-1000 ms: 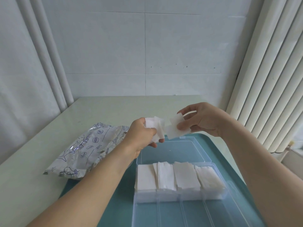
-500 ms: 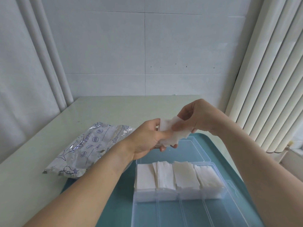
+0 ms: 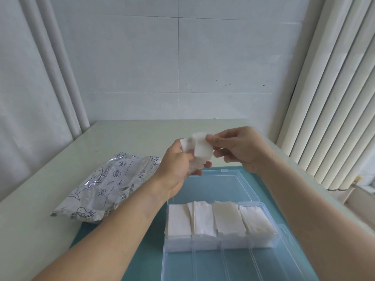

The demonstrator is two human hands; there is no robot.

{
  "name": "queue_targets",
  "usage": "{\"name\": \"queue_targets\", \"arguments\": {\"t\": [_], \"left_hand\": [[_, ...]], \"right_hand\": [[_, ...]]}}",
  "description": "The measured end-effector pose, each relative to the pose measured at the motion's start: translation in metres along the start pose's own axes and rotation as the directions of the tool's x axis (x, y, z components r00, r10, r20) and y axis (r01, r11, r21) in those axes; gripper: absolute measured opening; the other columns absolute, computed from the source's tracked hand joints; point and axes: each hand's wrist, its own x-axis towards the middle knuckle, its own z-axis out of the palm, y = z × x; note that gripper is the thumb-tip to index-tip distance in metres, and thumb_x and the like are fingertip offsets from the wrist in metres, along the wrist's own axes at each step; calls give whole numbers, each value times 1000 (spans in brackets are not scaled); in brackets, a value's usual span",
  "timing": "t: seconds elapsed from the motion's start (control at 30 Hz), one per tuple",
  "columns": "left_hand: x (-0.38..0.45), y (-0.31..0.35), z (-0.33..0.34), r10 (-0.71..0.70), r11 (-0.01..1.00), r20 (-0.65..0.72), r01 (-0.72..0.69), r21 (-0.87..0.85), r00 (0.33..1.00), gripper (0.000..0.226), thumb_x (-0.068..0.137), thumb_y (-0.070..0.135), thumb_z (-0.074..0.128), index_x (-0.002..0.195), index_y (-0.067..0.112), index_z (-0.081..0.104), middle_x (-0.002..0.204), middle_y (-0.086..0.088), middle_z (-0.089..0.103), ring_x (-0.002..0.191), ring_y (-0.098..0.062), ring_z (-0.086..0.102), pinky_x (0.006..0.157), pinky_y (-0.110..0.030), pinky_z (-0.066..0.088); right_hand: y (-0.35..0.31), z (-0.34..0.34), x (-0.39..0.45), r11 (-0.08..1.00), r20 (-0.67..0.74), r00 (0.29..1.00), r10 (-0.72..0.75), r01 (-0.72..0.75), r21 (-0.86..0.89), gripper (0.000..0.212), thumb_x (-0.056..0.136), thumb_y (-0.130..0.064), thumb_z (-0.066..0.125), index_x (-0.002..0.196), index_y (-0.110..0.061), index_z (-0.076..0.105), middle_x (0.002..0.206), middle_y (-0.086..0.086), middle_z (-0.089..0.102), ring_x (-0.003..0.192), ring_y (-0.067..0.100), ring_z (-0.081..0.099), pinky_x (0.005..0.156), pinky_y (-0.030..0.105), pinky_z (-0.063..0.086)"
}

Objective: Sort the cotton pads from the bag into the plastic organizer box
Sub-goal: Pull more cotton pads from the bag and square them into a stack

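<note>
Both hands are up over the far end of the plastic organizer box, peeling cotton pads apart. The left hand has its fingers curled round a small stack of pads, and the right hand pinches a single pad by thumb and fingertips, right against the stack.

Looks to me like the trick here is to pull that one pad sideways off the stack slowly so it doesn't drag a second one with it, then lay it flat on a pile.

The back row of the box already holds four piles of pads sitting about level with the rim, so a new pad could slide off. The near compartments look bare, loads of room there. The open lid lies flat behind the box, on a teal mat. The foil bag lies on the tabletop to the left, well clear of the box.
</note>
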Motion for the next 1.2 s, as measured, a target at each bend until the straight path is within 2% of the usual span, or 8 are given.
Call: {"name": "queue_targets", "arguments": {"t": [0.1,0.33,0.43,0.6,0.77,0.87,1.03,1.2], "left_hand": [[-3,2,2,-14,998,63,18,-67,998,26,104,10,40,125,8,55,94,-17,73,74,-30,70,54,-30,50],[-5,5,3,-77,989,130,92,-118,989,28,106,31,40,130,19,49,94,-15,70,74,-32,64,56,-35,47],[-4,7,2,-142,971,205,176,-159,968,37,104,28,42,124,4,62,103,-19,64,85,-34,63,81,-45,57],[-7,9,-6,-173,914,356,285,-289,918,32,88,13,57,112,-4,71,110,-26,63,104,-40,61,108,-51,44],[-5,7,-5,-200,911,369,311,-271,908,30,89,8,60,116,-1,69,111,-21,67,97,-33,67,74,-29,59],[-6,9,-3,-269,906,317,351,-237,909,21,92,11,59,113,8,62,91,-13,69,73,-24,66,53,-25,45],[-6,10,-2,-257,905,330,347,-248,908,20,92,7,56,112,10,55,84,-10,59,74,-24,60,66,-31,52],[-8,15,2,-133,899,364,267,-346,922,17,85,2,55,98,7,64,93,-9,63,88,-25,64,88,-39,48]], "right_hand": [[4,6,-1,984,-5,999,-31,30,-173,22,79,-29,85,72,-12,74,71,11,75,66,24,68,50,23,46],[7,8,3,944,-15,995,-103,93,-317,21,80,-32,84,92,-20,71,69,3,73,43,10,51,47,21,42],[4,10,0,935,45,985,-165,171,-311,12,82,-23,83,87,-17,73,67,1,74,43,7,51,48,18,41],[-5,-1,-3,943,149,978,-146,183,-278,19,79,-18,85,71,-15,68,57,4,68,41,7,50,48,16,42],[2,1,3,864,122,964,-236,266,-427,10,77,-20,85,81,-17,76,67,-5,73,52,3,60,55,11,44],[-1,-6,4,788,236,931,-277,361,-499,53,72,-24,90,119,-30,67,102,-10,69,81,5,66,71,19,51],[-6,7,-10,678,492,864,-108,426,-599,128,53,-37,99,155,-40,21,152,-22,36,135,-4,39,110,22,38],[-4,25,-14,620,424,865,-268,492,-612,112,50,-35,100,146,-32,43,130,-16,59,118,6,57,99,29,51]]}}
